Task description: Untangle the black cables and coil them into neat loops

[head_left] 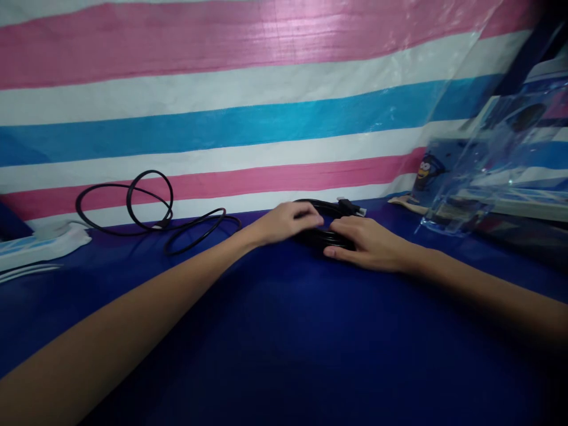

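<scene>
Both hands sat on a black coil (pixel 331 236) at the far middle of the blue cloth (pixel 284 343), close to the striped tarp (pixel 248 106) behind. Left hand (pixel 288 222) lay curled over the coil's left side, fingers bent down onto it; right hand (pixel 370 244) lay flatter on the right side w/ thumb stretched along the front. Neither looked shut tight; more pressing than gripping. A plug end (pixel 352 207) stuck out at the back.

To do it well, I'd judge: keep loops stacked, pinch both sides evenly, don't let the plug end snag.

Room: wide open cloth toward the body, nothing on it. Left, a loose cable (pixel 151 207) sprawled near, so watch for tangling. Right, a clear bag (pixel 483 160) stood close. Tarp blocked the back.
</scene>
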Action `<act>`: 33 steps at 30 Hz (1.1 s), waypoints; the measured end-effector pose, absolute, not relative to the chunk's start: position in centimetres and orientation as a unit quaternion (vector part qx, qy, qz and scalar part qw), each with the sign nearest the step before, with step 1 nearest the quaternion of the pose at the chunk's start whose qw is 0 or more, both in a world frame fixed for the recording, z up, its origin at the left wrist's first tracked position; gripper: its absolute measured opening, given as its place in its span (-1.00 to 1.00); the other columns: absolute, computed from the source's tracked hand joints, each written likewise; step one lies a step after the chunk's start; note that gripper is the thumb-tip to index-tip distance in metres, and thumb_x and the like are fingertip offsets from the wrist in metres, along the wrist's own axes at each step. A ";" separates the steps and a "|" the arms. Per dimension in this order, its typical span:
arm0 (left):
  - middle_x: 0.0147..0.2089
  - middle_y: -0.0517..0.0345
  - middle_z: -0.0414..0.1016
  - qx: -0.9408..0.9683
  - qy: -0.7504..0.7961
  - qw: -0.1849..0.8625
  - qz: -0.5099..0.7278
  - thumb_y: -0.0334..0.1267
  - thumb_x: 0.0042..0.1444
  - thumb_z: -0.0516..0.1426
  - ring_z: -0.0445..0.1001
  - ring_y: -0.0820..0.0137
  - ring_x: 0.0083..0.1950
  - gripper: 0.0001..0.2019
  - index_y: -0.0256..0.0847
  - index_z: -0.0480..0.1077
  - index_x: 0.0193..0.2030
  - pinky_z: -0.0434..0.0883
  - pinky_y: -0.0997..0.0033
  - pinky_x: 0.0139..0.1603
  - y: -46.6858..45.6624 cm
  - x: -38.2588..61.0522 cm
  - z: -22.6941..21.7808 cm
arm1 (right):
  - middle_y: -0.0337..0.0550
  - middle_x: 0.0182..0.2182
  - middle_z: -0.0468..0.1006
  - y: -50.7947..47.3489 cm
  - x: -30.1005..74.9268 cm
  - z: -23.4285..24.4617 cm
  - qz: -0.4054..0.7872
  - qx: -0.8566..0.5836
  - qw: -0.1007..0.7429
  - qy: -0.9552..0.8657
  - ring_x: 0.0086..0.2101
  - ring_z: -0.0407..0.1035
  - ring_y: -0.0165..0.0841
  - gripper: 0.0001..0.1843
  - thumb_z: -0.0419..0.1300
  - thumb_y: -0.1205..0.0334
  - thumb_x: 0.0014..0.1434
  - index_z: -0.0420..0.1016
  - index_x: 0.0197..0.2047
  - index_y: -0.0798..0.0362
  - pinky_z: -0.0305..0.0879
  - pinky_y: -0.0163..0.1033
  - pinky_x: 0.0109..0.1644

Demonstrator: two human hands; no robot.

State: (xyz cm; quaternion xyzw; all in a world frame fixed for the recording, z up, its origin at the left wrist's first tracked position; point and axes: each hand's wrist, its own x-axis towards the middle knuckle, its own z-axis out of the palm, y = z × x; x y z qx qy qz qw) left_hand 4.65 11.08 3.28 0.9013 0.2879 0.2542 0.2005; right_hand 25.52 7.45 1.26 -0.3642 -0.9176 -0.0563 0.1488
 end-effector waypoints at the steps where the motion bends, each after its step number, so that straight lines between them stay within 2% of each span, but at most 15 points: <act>1: -0.05 0.02 0.47 0.882 0.323 0.217 0.266 -0.10 0.15 -0.03 0.39 0.36 -0.04 -0.68 -0.25 0.39 -0.11 0.27 0.41 -0.05 11.6 4.9 3.9 | -0.08 -0.44 0.43 7.4 25.5 1.3 -0.059 -0.363 0.146 -0.918 -0.45 0.30 -0.35 -0.46 -0.09 -0.21 0.21 0.36 -0.38 0.12 0.10 -0.28 -0.37; 3: 0.03 -0.07 0.42 0.852 0.416 0.211 0.239 -0.15 0.09 0.02 0.39 0.33 -0.02 -0.60 -0.29 0.32 0.03 0.30 0.40 -0.06 13.1 5.9 5.1 | -0.08 -0.44 0.43 7.4 25.4 1.3 -0.069 -0.358 0.141 -0.920 -0.45 0.29 -0.35 -0.46 -0.06 -0.22 0.19 0.36 -0.40 0.11 0.10 -0.28 -0.38; 5: -0.04 -0.13 0.45 0.836 0.487 0.196 0.157 -0.17 -0.11 0.18 0.42 0.22 -0.10 -0.45 -0.32 0.32 0.06 0.34 0.33 -0.15 14.8 7.4 6.1 | -0.09 -0.44 0.42 7.4 25.4 1.3 -0.082 -0.353 0.132 -0.923 -0.46 0.29 -0.36 -0.48 -0.04 -0.22 0.18 0.35 -0.40 0.11 0.10 -0.28 -0.38; 7: -0.24 -0.11 0.51 0.832 0.513 0.192 0.089 -0.26 -0.30 0.27 0.43 0.14 -0.20 -0.48 -0.32 0.43 -0.09 0.34 0.25 -0.21 16.2 8.6 6.5 | -0.09 -0.44 0.42 7.3 25.5 1.3 -0.101 -0.350 0.121 -0.924 -0.46 0.29 -0.36 -0.52 -0.04 -0.16 0.21 0.35 -0.39 0.11 0.11 -0.28 -0.37; 9: -0.35 -0.07 0.51 0.830 0.523 0.191 0.043 -0.32 -0.35 0.28 0.42 0.10 -0.23 -0.59 -0.29 0.49 -0.23 0.34 0.21 -0.20 17.2 9.1 6.3 | -0.09 -0.44 0.41 7.2 25.6 1.2 -0.120 -0.344 0.112 -0.925 -0.45 0.30 -0.35 -0.57 -0.06 -0.08 0.26 0.34 -0.36 0.11 0.13 -0.27 -0.35; 11: -0.32 -0.07 0.51 0.831 0.516 0.209 0.016 -0.24 -0.30 0.28 0.41 0.12 -0.22 -0.59 -0.27 0.49 -0.20 0.35 0.20 -0.20 17.8 8.8 5.9 | -0.09 -0.44 0.41 7.0 25.7 1.1 -0.130 -0.327 0.109 -0.930 -0.44 0.30 -0.34 -0.61 -0.07 -0.01 0.28 0.34 -0.35 0.12 0.14 -0.27 -0.34; 13: -0.22 -0.09 0.50 0.830 0.504 0.240 -0.002 -0.12 -0.23 0.26 0.42 0.16 -0.22 -0.50 -0.23 0.46 -0.08 0.37 0.22 -0.23 18.0 7.9 5.6 | -0.08 -0.44 0.41 6.8 25.8 1.0 -0.124 -0.312 0.108 -0.936 -0.46 0.29 -0.36 -0.62 -0.07 0.01 0.29 0.35 -0.35 0.12 0.14 -0.27 -0.35; 17: -0.11 -0.14 0.47 0.820 0.497 0.283 -0.020 -0.02 -0.19 0.24 0.42 0.20 -0.22 -0.38 -0.19 0.37 0.06 0.39 0.24 -0.28 17.9 6.7 5.6 | -0.06 -0.42 0.42 6.6 25.7 0.9 -0.106 -0.318 0.113 -0.935 -0.47 0.29 -0.37 -0.54 -0.10 -0.08 0.28 0.36 -0.34 0.13 0.16 -0.27 -0.36; 22: -0.13 -0.11 0.48 0.812 0.503 0.292 -0.039 -0.03 -0.30 0.30 0.42 0.19 -0.21 -0.36 -0.20 0.40 0.00 0.39 0.24 -0.30 17.6 7.4 7.0 | -0.02 -0.38 0.46 6.4 25.3 0.8 -0.150 -0.327 0.133 -0.923 -0.36 0.35 -0.27 -0.52 -0.12 -0.09 0.28 0.39 -0.27 0.15 0.22 -0.21 -0.26; 26: -0.18 -0.11 0.50 0.823 0.493 0.278 -0.044 -0.02 -0.36 0.33 0.41 0.16 -0.21 -0.42 -0.25 0.46 -0.14 0.38 0.21 -0.28 17.8 9.3 8.1 | 0.05 -0.31 0.51 5.9 25.0 0.7 -0.233 -0.337 0.166 -0.897 -0.31 0.39 -0.18 -0.50 -0.08 -0.07 0.26 0.34 -0.02 0.19 0.23 -0.13 -0.19; 29: -0.12 -0.13 0.50 0.847 0.472 0.243 -0.006 0.03 -0.22 0.27 0.39 0.12 -0.13 -0.50 -0.28 0.47 -0.17 0.33 0.19 -0.15 18.0 10.3 8.4 | 0.03 -0.31 0.52 5.9 25.1 0.5 -0.249 -0.344 0.167 -0.890 -0.31 0.41 -0.16 -0.48 -0.11 -0.09 0.26 0.34 -0.02 0.17 0.23 -0.11 -0.19; 33: 0.12 -0.04 0.36 0.876 0.433 0.180 0.114 -0.03 0.10 0.04 0.29 0.22 0.09 -0.55 -0.26 0.37 0.04 0.21 0.35 0.04 15.9 8.5 9.6 | 0.11 -0.20 0.53 6.0 25.3 0.4 -0.269 -0.342 0.184 -0.881 -0.23 0.41 -0.10 -0.39 -0.11 -0.19 0.23 0.34 0.02 0.18 0.24 -0.04 -0.12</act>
